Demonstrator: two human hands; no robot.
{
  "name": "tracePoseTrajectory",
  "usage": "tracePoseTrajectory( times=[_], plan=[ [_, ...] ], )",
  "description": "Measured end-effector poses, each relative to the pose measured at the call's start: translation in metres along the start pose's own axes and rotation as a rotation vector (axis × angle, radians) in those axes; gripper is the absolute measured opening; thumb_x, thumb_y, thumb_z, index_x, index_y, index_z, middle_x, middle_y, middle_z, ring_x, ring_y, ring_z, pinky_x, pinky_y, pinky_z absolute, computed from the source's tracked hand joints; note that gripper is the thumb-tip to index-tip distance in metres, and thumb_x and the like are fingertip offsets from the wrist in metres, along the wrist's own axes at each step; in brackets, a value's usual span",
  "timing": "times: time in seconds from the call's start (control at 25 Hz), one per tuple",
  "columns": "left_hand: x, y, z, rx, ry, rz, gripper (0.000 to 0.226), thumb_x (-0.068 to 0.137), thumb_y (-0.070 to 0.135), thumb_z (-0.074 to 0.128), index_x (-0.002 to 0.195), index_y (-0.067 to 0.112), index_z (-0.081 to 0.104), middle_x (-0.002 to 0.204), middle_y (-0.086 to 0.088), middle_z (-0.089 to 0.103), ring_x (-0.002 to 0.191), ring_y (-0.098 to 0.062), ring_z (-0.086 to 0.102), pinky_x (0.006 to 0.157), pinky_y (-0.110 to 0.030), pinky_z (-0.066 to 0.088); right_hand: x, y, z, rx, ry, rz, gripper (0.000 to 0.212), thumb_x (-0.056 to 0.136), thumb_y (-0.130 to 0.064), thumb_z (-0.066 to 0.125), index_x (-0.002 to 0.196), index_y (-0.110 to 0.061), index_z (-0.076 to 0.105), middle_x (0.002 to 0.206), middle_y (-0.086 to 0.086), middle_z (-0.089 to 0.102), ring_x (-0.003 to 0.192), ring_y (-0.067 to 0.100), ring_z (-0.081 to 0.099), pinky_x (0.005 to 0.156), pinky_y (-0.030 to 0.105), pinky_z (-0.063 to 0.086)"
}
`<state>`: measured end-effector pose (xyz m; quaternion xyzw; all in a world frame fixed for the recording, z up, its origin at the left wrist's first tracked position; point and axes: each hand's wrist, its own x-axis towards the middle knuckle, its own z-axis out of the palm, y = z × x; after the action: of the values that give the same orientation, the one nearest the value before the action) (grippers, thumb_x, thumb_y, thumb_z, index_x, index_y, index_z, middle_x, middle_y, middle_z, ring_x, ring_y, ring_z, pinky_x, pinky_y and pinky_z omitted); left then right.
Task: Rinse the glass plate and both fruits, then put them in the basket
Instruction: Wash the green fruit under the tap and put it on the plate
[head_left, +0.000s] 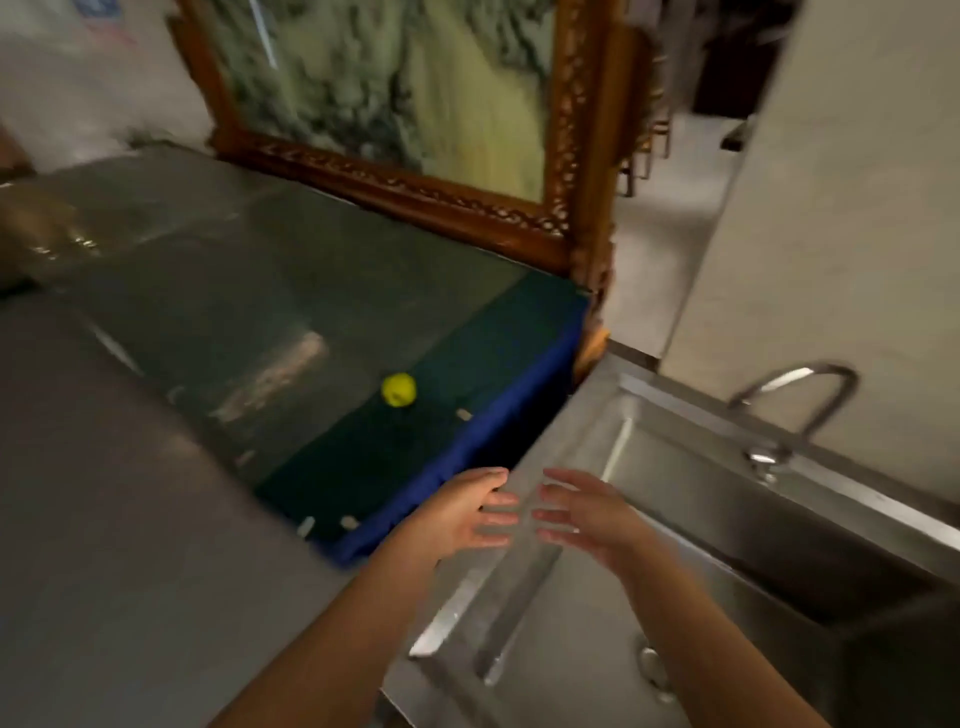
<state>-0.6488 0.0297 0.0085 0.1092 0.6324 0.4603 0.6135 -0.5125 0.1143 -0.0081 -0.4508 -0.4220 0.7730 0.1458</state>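
A small yellow-green fruit (399, 388) sits alone on the glass-topped table with a blue cloth (519, 405), near its right end. My left hand (462, 512) and my right hand (584, 512) hover side by side, fingers spread and empty, over the steel counter at the left rim of the sink (691, 467). The fruit lies about an arm's reach beyond my left hand. The frame is motion-blurred. No glass plate, second fruit or basket shows in view.
A curved steel tap (800, 395) rises at the far side of the sink. A large carved wooden frame (582, 156) stands upright at the table's back edge. A pale wall pillar (831, 182) is behind the tap. Grey floor (104, 519) lies to the left.
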Motion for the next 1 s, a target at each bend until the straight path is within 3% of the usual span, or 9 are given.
tracePoseTrajectory(
  times=[0.24,0.44,0.56,0.72,0.84,1.0],
  plan=[
    [0.04,0.043,-0.135,-0.124,0.18,0.015,0.038,0.095,0.02,0.045,0.133,0.015,0.043,0.096,-0.007,0.06,0.081,-0.022,0.06,0.072,-0.038,0.048,0.102,-0.021,0.099,-0.113,-0.065,0.121,0.043,0.09,-0.004,0.052,0.131,-0.008,0.043,0.08,0.002,0.06,0.067,0.016,0.055,0.059,0.028,0.052],
    [0.098,0.073,-0.21,-0.189,0.317,-0.018,0.048,0.092,0.018,0.051,0.139,0.014,0.037,0.131,-0.016,0.051,0.103,-0.032,0.056,0.074,-0.044,0.05,0.184,-0.042,0.152,-0.2,0.024,0.129,0.05,0.084,-0.012,0.064,0.13,-0.011,0.045,0.094,0.01,0.055,0.073,0.017,0.054,0.066,0.032,0.05],
    [0.146,0.094,-0.235,-0.154,0.354,-0.006,0.053,0.091,0.023,0.054,0.141,0.017,0.036,0.14,-0.014,0.045,0.119,-0.033,0.052,0.082,-0.044,0.05,0.241,-0.052,0.168,-0.368,0.111,0.062,0.054,0.081,-0.024,0.067,0.13,-0.015,0.048,0.119,0.009,0.055,0.096,0.02,0.055,0.075,0.032,0.052],
    [0.19,0.121,-0.243,-0.014,0.322,0.018,0.05,0.093,0.029,0.048,0.141,0.023,0.035,0.141,-0.01,0.044,0.124,-0.028,0.048,0.087,-0.042,0.05,0.287,-0.062,0.183,-0.486,0.126,-0.035,0.05,0.082,-0.026,0.064,0.129,-0.015,0.05,0.103,0.008,0.057,0.09,0.019,0.055,0.085,0.039,0.054],
    [0.219,0.129,-0.247,0.095,0.296,-0.008,0.046,0.094,0.029,0.045,0.139,0.021,0.038,0.14,-0.009,0.046,0.124,-0.025,0.048,0.088,-0.039,0.047,0.311,-0.051,0.191,-0.554,0.072,-0.053,0.052,0.079,-0.024,0.068,0.128,-0.014,0.053,0.121,0.013,0.059,0.101,0.024,0.059,0.091,0.042,0.053],
    [0.231,0.128,-0.239,0.106,0.269,-0.015,0.039,0.094,0.023,0.045,0.132,0.013,0.048,0.134,-0.012,0.053,0.118,-0.027,0.054,0.094,-0.039,0.047,0.322,-0.033,0.19,-0.585,0.11,-0.131,0.05,0.074,-0.023,0.072,0.121,-0.014,0.06,0.121,0.01,0.063,0.108,0.025,0.062,0.093,0.045,0.052]
  ],
)
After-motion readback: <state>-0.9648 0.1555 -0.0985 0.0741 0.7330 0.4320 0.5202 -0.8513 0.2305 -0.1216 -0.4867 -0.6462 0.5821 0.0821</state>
